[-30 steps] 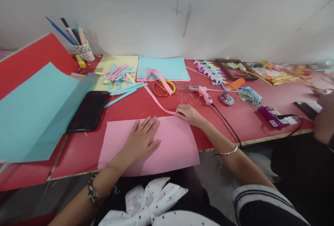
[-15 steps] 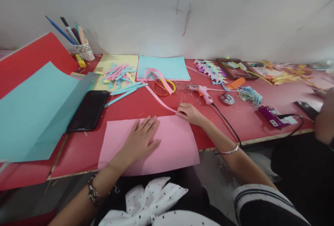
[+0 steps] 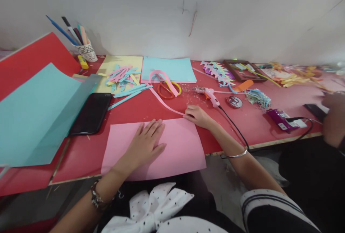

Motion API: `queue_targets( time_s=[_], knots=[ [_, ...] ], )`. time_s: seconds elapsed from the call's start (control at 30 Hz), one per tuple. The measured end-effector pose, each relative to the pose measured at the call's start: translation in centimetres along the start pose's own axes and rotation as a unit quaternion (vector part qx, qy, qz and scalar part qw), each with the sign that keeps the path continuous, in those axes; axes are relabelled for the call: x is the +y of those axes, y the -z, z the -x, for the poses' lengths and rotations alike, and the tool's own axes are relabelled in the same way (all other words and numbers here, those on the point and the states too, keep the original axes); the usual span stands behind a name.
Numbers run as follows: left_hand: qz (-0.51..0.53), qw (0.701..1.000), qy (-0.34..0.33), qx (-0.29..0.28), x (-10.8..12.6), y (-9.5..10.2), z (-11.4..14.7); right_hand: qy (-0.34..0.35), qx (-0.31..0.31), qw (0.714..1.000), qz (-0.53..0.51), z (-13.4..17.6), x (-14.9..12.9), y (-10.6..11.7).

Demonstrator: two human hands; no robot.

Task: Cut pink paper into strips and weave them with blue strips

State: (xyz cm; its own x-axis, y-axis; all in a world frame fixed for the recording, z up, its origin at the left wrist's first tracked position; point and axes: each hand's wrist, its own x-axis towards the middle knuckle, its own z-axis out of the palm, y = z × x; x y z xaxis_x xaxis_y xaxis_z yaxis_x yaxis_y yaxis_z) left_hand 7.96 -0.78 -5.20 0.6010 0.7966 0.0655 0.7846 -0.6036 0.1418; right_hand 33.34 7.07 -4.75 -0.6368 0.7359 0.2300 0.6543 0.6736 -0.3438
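My left hand (image 3: 148, 139) lies flat with fingers spread on a pink sheet of paper (image 3: 178, 154) at the table's front edge. My right hand (image 3: 197, 116) is closed at the sheet's upper right corner, its fingers pinching the end of a narrow pink paper strip (image 3: 164, 104). From there the strip curves back to the left, toward scissors (image 3: 178, 88) with red and yellow handles. A looped pink strip (image 3: 170, 82) lies over the scissors. The exact grip of my right fingertips is partly hidden.
A pink glue gun (image 3: 207, 93) with a black cord lies beyond my right hand, near a purple power socket (image 3: 281, 120). To the left are a black phone (image 3: 91, 114), blue card (image 3: 32, 118) and cut paper strips (image 3: 125, 75). Another person's arm (image 3: 334, 118) is at far right.
My right hand has shifted very slightly to the right along with the strip's end. My left hand stays in place on the pink sheet.
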Motion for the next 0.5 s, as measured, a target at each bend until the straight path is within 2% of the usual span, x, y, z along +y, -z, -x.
queue_targets(
  time_s=[0.5],
  knots=[
    [0.006,1.000,-0.002,-0.006,-0.1,-0.2,0.0,-0.036,-0.002,0.999,0.008,-0.6,1.9,0.2]
  ],
)
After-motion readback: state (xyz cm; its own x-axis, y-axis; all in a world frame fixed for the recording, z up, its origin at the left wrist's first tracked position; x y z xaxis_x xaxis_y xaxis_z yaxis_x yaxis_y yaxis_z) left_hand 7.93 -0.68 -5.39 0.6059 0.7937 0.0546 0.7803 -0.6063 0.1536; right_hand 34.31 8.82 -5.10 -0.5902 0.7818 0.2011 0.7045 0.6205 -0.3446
